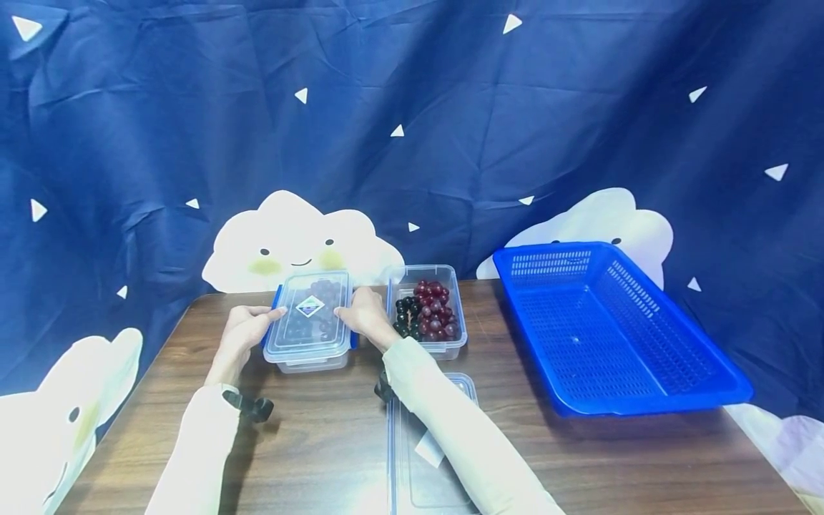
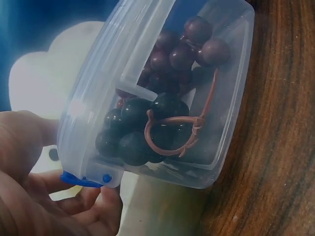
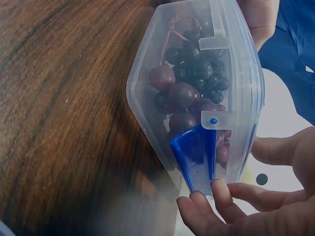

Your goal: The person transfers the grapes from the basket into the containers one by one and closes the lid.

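A clear lidded food container [image 1: 305,363] stands at the table's back left, with a diamond-shaped sticker on its lid [image 1: 296,336]. Inside lie dark grapes [image 2: 133,147] and purple-red grapes [image 3: 182,96], with a brown stem at one end. My left hand [image 1: 241,336] grips the left side, thumb on the lid and fingers curled by a blue latch [image 2: 81,180]. On the opposite side, my right hand [image 1: 368,315] has its thumb on the lid's edge and its fingertips at another blue latch [image 3: 197,152], which hangs angled outward from the wall.
Right of it stands an uncovered clear container [image 1: 444,349] holding red grapes [image 1: 436,309] and black grapes [image 1: 405,315]. A clear lid [image 1: 407,472] with a white slip lies under my right forearm. A blue perforated basket [image 1: 611,404] occupies the table's right side.
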Tool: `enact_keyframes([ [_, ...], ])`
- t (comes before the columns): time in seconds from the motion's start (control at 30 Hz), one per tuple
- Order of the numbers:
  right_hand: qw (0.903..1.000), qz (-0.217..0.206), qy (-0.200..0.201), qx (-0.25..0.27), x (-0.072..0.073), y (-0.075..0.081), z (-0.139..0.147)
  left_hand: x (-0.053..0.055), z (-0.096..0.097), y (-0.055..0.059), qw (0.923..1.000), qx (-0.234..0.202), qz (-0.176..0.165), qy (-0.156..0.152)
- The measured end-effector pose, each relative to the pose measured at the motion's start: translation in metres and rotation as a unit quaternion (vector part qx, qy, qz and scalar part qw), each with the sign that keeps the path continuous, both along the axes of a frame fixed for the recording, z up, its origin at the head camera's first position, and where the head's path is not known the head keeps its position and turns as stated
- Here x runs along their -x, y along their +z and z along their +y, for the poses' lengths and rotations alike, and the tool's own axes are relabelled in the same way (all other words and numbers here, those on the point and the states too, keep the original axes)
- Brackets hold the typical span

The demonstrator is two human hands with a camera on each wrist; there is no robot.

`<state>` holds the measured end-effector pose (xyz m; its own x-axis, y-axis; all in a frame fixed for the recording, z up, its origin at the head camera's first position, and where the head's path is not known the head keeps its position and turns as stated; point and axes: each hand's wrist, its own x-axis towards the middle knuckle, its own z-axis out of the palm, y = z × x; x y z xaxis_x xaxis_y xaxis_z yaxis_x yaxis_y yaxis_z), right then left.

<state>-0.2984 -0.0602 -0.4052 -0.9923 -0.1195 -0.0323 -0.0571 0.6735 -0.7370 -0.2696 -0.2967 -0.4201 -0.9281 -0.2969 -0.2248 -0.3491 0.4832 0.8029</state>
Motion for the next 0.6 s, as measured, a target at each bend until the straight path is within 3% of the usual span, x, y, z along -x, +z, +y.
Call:
enact_keyframes([
  [0.33, 1.0000, -0.009, -0.002, -0.001, -0.0011, -0.0005, 0.0011, -0.0001, 0.0048, -0.0039, 0.9980, 0.060, 0.013, -0.012],
  [0.6, 1.0000, -0.006, 0.002, 0.006, 0.0004, 0.0005, 0.0011, -0.0006, 0.0076, -0.0006, 0.9944, 0.099, 0.029, -0.024],
])
